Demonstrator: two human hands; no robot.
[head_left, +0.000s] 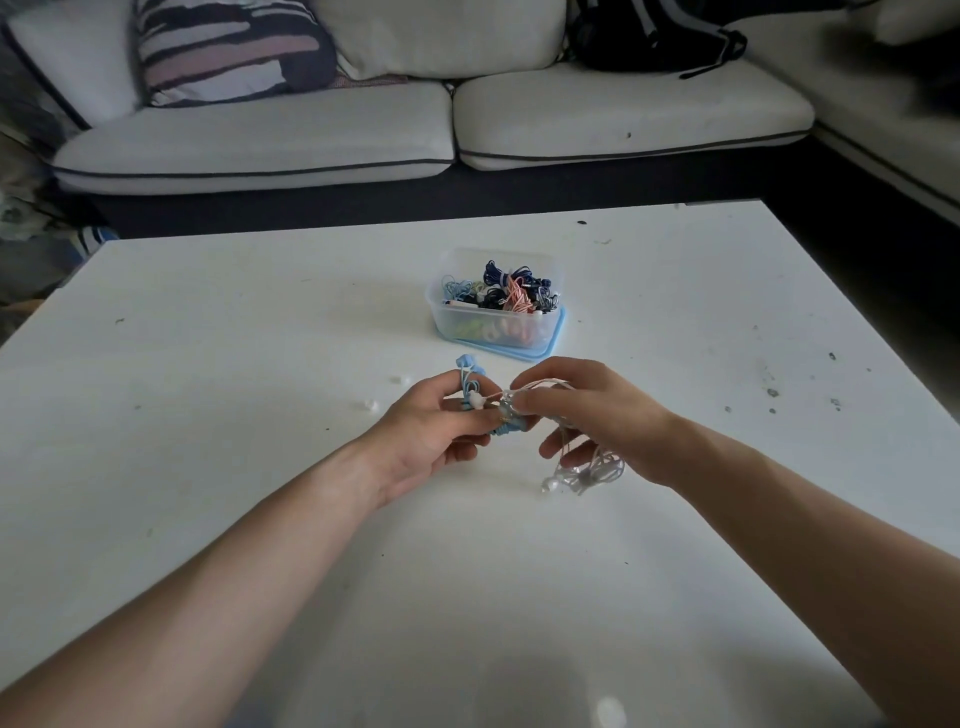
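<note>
Your left hand (431, 431) has its fingers curled round a light blue wired earphone set (470, 387), whose earbuds stick up above your fingertips while a wound coil of its cable shows just beside your thumb. Your right hand (597, 415), meeting the left at the fingertips, pinches a pale pink-white earphone cable (597, 470); it loops over your knuckles, and its white earbuds dangle below your palm, just above the white table (260, 338). Beyond both hands, near them, a clear plastic box (451, 317) of tangled coloured earphones stands on a light blue lid (556, 344)
</note>
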